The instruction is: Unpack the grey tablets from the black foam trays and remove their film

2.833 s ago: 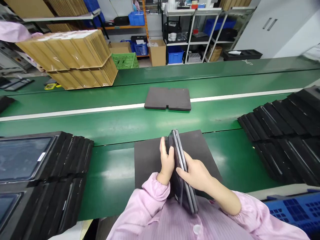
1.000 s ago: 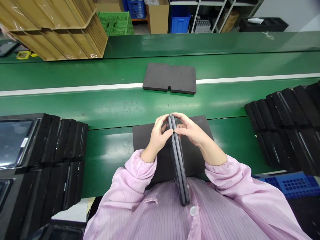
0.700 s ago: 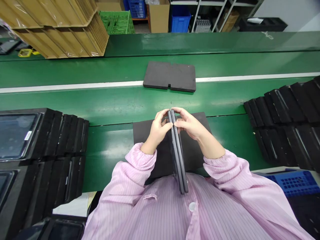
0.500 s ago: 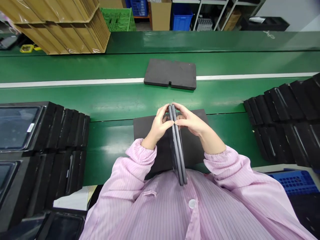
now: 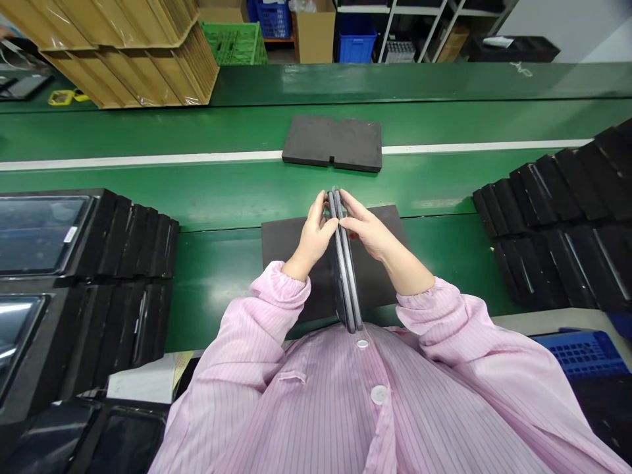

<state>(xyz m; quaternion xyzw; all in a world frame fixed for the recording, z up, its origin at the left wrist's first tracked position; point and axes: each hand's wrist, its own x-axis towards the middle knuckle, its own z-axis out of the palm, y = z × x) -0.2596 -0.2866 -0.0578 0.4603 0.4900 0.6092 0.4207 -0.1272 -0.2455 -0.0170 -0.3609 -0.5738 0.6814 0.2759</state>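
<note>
Two thin dark tablets (image 5: 344,276) stand on edge, pressed face to face, their near end against my pink coat. My left hand (image 5: 315,236) pinches their far end from the left. My right hand (image 5: 366,230) pinches the same end from the right, fingers closed on the edges. Under them lies a flat black foam pad (image 5: 284,243) on the green bench. A second, notched black foam pad (image 5: 332,141) lies farther out on the conveyor belt, across the white stripe.
Black foam trays holding screens (image 5: 59,230) are stacked at my left. Rows of black trays (image 5: 557,217) lean at my right. Cardboard stacks (image 5: 123,46) sit at the far left, a blue crate (image 5: 577,349) at the near right, shelves behind.
My right hand has shifted from the tablets' side to their far end, where both hands now pinch. The view has tipped down, and the tablets stay upright between my hands.
</note>
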